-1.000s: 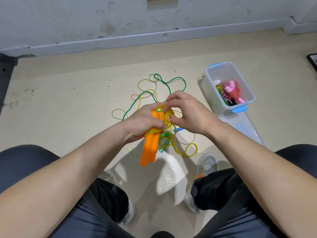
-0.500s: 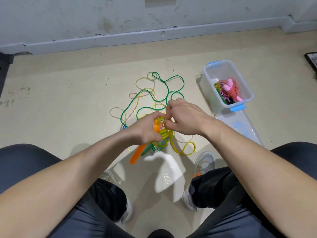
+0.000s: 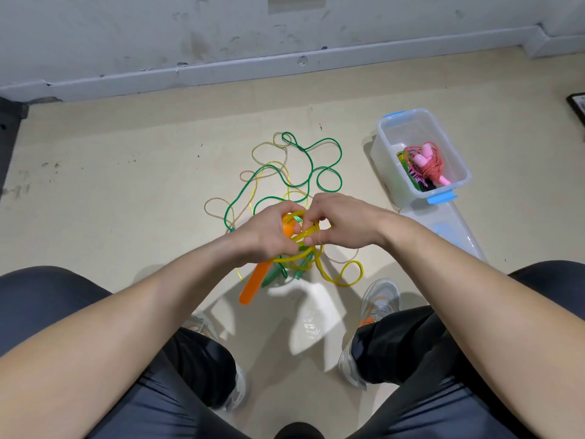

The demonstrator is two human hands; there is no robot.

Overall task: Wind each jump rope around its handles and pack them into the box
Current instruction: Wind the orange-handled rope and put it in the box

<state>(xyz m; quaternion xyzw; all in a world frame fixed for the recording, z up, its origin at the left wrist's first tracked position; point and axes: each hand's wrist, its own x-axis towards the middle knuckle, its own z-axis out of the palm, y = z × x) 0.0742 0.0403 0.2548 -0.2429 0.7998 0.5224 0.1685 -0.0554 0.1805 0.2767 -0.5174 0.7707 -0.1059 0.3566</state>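
- In the middle of the floor [image 3: 126,185], between the person's knees, both hands are meeting over a tangle of ropes.
- The left hand [image 3: 269,236] is clenching around the top of the orange handles [image 3: 253,286]; a second ago these were hanging almost straight toward 6 o'clock, and now they are tipping toward 7 o'clock.
- The right hand [image 3: 342,223] is pinching the yellow rope [image 3: 305,233] between thumb and fingers [image 3: 313,240], laying it across the handle tops; it has been circling them, so another turn is probably going on.
- A slack yellow loop is lying on the floor at 4 o'clock of the hands, so the winding seems partly done, with more rope to take up.
- The green rope [image 3: 316,160] is sprawling loose at 12 o'clock, its green handles [image 3: 271,278] lying under the hands, just beside the orange ones; this rope is not yet wound.
- The box [image 3: 414,131] is standing open, well apart at 2 o'clock, with a wound pink rope [image 3: 427,160] inside and its lid [image 3: 452,229] lying at its near end.
- The yellow loops could snag the green tangle when lifted.
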